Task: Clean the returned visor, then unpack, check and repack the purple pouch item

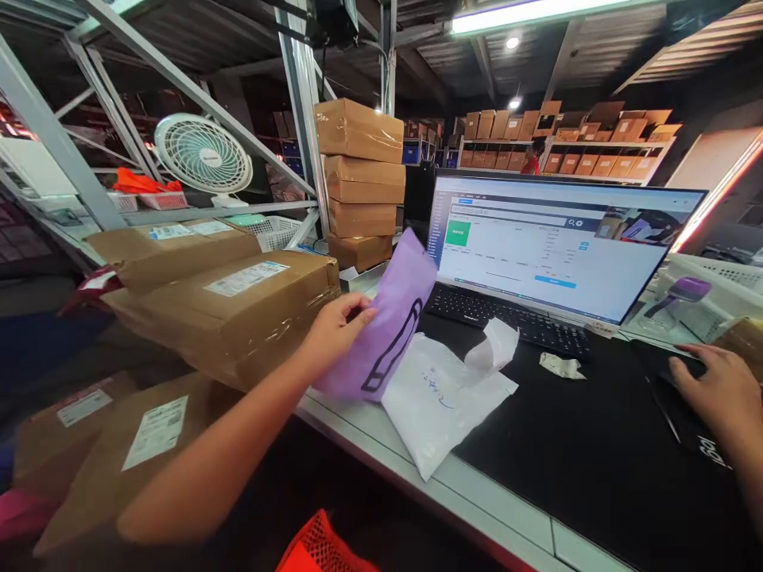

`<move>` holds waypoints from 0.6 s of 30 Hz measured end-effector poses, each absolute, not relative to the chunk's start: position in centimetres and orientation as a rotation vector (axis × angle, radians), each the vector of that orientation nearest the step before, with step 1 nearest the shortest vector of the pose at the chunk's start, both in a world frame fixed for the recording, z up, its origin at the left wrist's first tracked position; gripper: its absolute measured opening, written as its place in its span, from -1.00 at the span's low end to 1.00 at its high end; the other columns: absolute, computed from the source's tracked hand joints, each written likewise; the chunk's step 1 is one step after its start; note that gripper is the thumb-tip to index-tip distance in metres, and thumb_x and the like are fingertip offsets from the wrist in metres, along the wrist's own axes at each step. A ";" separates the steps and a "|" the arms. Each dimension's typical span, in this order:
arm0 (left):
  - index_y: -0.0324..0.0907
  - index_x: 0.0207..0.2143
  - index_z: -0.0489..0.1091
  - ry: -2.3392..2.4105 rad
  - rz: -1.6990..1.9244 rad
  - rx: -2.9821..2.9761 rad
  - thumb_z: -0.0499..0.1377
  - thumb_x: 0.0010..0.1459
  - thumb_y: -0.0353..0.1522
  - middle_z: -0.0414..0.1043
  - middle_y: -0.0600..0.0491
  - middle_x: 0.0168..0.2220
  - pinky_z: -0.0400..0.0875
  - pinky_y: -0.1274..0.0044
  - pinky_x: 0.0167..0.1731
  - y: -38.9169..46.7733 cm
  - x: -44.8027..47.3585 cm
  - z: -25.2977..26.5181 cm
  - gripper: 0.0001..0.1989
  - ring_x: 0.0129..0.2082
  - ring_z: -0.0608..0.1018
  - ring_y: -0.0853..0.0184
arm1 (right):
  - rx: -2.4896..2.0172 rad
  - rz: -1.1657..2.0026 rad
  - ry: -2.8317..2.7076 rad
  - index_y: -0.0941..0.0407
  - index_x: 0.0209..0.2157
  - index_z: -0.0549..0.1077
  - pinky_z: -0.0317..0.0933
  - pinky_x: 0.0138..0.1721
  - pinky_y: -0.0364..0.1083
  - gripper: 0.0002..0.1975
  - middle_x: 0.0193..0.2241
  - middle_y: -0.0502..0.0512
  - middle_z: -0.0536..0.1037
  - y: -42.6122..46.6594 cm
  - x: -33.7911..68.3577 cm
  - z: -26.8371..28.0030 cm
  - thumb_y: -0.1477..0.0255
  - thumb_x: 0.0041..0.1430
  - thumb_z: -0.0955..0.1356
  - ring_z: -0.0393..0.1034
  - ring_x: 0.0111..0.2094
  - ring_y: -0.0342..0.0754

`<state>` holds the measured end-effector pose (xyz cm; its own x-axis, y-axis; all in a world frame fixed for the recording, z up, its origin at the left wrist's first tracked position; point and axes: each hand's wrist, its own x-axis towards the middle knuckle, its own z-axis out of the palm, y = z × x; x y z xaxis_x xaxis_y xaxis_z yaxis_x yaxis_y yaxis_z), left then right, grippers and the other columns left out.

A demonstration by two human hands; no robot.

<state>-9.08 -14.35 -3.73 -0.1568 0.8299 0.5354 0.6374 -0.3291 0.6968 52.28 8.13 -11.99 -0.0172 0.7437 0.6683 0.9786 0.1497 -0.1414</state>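
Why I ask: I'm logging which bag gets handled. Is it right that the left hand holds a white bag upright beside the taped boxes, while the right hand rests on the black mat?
Not quite. The head view shows the left hand holding a purple bag, not a white one; the white bag lies flat on the desk. It does stand beside the taped boxes, and the right hand rests on the black mat.

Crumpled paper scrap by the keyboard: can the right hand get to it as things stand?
Probably yes. The right hand rests on the black mat, and only bare mat lies between it and the crumpled scrap beside the keyboard.
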 end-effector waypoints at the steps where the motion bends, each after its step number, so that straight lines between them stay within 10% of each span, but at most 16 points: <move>1: -0.17 -0.41 0.26 1.668 1.575 1.992 0.14 0.24 -0.15 0.30 0.12 -0.39 0.18 0.54 -0.31 -14.8 -8.4 -2.8 -0.70 -0.36 0.32 0.38 | -1.623 -0.388 -1.793 0.09 -0.09 0.52 0.28 0.04 0.23 -0.51 -0.12 0.38 0.55 7.4 50.3 -10.6 0.09 0.25 0.16 0.41 0.00 0.34; 6: -0.17 -0.41 0.25 1.411 1.845 2.180 0.15 0.31 -0.22 0.37 0.10 -0.34 0.24 0.53 -0.25 -16.2 -4.7 0.3 -0.73 -0.32 0.39 0.38 | -1.098 0.271 -1.939 -0.02 -0.09 0.52 0.32 0.05 0.18 -0.60 -0.15 0.14 0.61 0.1 38.0 -5.0 0.03 0.19 0.36 0.49 -0.08 0.23; 11: -0.16 -0.41 0.26 0.998 1.792 2.108 0.18 0.29 -0.10 0.35 0.09 -0.34 0.28 0.52 -0.27 -15.4 -1.0 1.3 -0.65 -0.33 0.39 0.38 | -0.464 0.883 -2.131 -0.20 0.34 0.08 0.14 0.28 0.28 -0.02 0.29 -0.01 0.28 -6.4 28.7 -2.9 -0.13 -0.04 0.49 0.17 0.29 0.25; 18: -0.17 -0.24 0.36 1.142 1.613 2.230 0.06 0.37 -0.14 0.41 0.06 -0.31 0.33 0.52 -0.26 -11.4 1.4 -0.3 -0.71 -0.30 0.45 0.36 | -0.644 0.994 -1.580 0.02 -0.02 0.48 0.24 0.19 0.41 -0.48 -0.04 0.00 0.58 -6.8 27.3 -1.8 0.18 0.01 0.57 0.43 0.08 0.28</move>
